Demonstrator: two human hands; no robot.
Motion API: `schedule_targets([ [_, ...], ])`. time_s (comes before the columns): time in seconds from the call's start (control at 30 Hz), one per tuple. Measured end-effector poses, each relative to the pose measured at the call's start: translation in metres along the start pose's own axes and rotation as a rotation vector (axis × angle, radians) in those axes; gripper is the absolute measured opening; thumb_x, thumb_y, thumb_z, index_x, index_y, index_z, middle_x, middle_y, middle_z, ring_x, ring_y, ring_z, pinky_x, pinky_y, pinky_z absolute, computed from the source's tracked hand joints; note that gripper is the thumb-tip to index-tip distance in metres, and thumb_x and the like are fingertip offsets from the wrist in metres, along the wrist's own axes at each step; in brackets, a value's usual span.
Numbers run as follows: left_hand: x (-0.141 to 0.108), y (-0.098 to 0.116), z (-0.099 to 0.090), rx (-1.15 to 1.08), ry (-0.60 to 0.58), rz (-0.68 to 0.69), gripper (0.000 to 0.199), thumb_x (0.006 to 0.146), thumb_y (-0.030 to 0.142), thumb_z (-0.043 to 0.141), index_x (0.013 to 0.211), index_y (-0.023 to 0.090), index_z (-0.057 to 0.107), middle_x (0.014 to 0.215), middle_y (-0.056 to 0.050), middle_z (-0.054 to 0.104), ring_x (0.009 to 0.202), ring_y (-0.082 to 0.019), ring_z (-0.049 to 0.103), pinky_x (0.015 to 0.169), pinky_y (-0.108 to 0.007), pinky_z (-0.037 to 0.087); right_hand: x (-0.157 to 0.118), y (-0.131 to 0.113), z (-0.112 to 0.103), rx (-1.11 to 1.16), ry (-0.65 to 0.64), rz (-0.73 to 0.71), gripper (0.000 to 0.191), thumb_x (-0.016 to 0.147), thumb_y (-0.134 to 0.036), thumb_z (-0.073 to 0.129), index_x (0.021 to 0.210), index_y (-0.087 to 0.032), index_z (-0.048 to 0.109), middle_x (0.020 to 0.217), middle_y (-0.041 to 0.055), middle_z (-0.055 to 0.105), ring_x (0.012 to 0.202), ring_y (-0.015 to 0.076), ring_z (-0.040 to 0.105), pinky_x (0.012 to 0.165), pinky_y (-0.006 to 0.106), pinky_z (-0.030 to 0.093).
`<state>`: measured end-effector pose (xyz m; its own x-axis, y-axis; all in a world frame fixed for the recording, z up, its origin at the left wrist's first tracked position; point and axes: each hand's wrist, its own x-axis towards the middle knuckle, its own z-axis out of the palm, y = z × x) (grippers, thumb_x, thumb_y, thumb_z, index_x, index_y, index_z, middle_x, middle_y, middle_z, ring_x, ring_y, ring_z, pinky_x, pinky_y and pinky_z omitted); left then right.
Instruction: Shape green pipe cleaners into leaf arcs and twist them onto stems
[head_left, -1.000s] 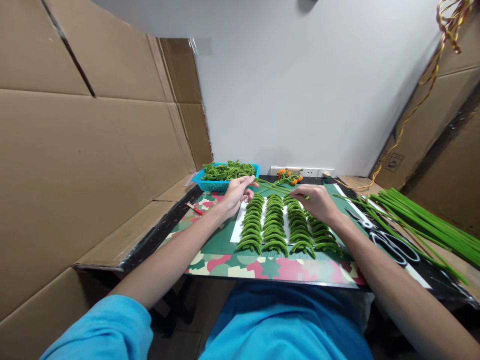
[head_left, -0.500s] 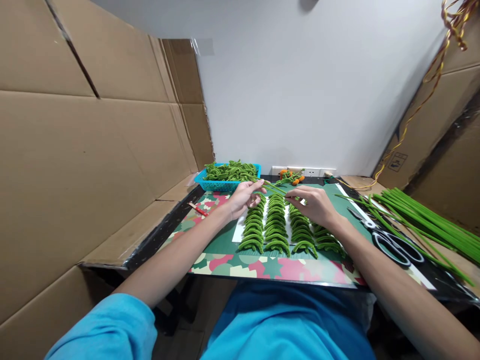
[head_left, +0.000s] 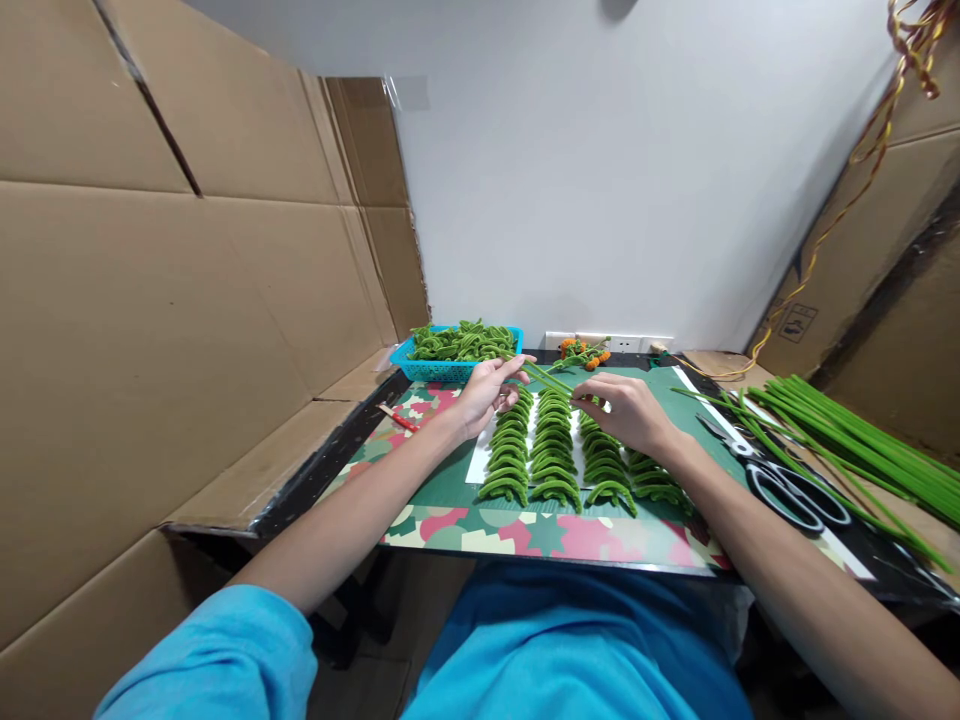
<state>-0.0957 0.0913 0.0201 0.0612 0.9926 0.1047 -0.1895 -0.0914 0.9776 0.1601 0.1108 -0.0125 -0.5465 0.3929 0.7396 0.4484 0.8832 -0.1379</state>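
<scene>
The left hand (head_left: 491, 392) and right hand (head_left: 626, 405) pinch green chenille stems (head_left: 549, 379) between them, above the far part of the bent green pieces (head_left: 555, 450), apparently for straightness; their exact count is unclear.

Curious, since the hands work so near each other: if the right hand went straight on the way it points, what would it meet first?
Beyond the green pipe-cleaner stems the right hand pinches, probably the left hand, which also seems to hold them; depth is hard to judge from one view.
</scene>
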Motion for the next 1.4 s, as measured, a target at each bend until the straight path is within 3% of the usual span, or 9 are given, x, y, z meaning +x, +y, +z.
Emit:
schedule_targets([
  [0.53, 0.0011, -0.0008, -0.0009, 0.019, 0.075, 0.005, 0.029, 0.085, 0.039, 0.085, 0.094, 0.012, 0.078, 0.072, 0.0, 0.064, 0.043, -0.003, 0.045, 0.036, -0.019, 0.027, 0.0002, -0.0015, -0.0022, -0.02, -0.061, 0.015, 0.013, 0.101, -0.019, 0.067, 0.096, -0.024, 0.077, 0.094, 0.0034, 0.081, 0.08, 0.0184, 0.072, 0.071, 0.028, 0.048],
  [1.13, 0.002, -0.0021, -0.0033, 0.019, 0.028, -0.067, 0.025, 0.088, 0.033, 0.082, 0.1, 0.011, 0.079, 0.076, -0.003, 0.069, 0.041, -0.005, 0.052, 0.033, -0.018, 0.028, -0.0008, 0.0057, -0.0016, 0.052, 0.031, 0.004, 0.015, 0.105, -0.026, 0.063, 0.095, -0.023, 0.074, 0.089, 0.0054, 0.078, 0.08, 0.0215, 0.069, 0.075, 0.033, 0.052],
  [1.4, 0.0019, -0.0015, -0.0021, 0.018, 0.03, -0.068, 0.022, 0.09, 0.03, 0.08, 0.099, 0.01, 0.078, 0.077, -0.003, 0.07, 0.042, -0.005, 0.053, 0.033, -0.017, 0.031, 0.0011, 0.0057, -0.0009, 0.06, -0.002, 0.004, 0.016, 0.106, -0.026, 0.061, 0.094, -0.023, 0.072, 0.087, 0.0054, 0.076, 0.081, 0.0221, 0.067, 0.076, 0.033, 0.051],
])
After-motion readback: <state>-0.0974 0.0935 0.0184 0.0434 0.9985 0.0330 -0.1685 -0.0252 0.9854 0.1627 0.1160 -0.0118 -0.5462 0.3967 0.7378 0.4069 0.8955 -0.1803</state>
